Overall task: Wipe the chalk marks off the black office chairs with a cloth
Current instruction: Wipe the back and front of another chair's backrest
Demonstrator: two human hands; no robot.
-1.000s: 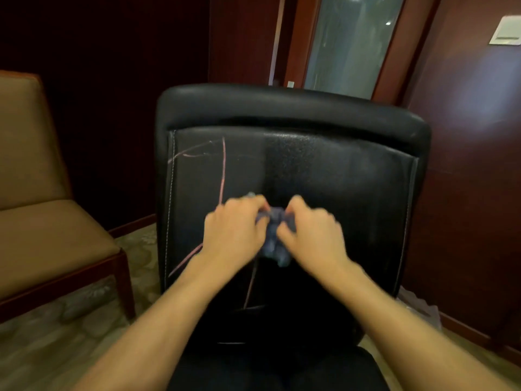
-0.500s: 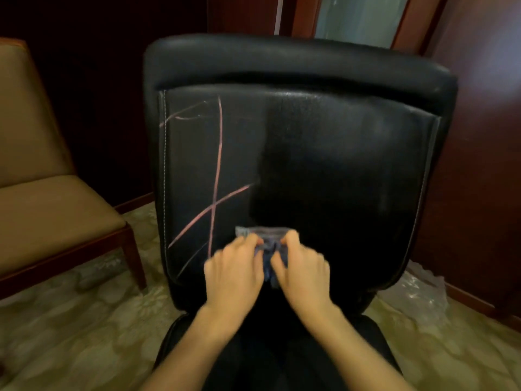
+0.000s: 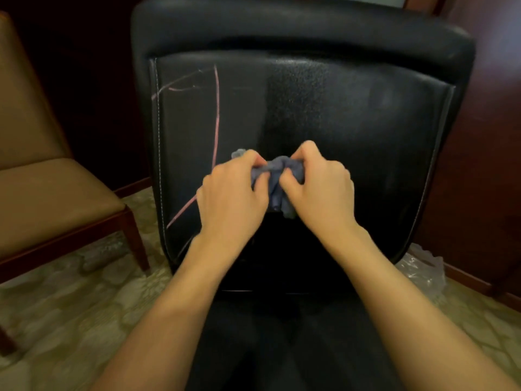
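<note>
Blue-grey cloth (image 3: 277, 179), bunched into a wad, sits pinched between both hands in front of the lower middle of the backrest (image 3: 352, 131) of the black office chair (image 3: 296, 26). The left hand (image 3: 232, 197) curls its fingers over the cloth's left end, the right hand (image 3: 318, 190) grips the right end, and the two look to be gathering or refolding it rather than rubbing. Whether the wad touches the leather at this moment is hard to say, since the hands cover it. Pink chalk marks (image 3: 216, 117) remain on the left part of the backrest: a long upright stroke, a slanted one running down towards the stitched seam, and fainter lines near the top corner. So the wiping is only partly done. Next, the bunched cloth needs pressing flat against the leather and carrying leftward across those strokes, with a clean face outward.
</note>
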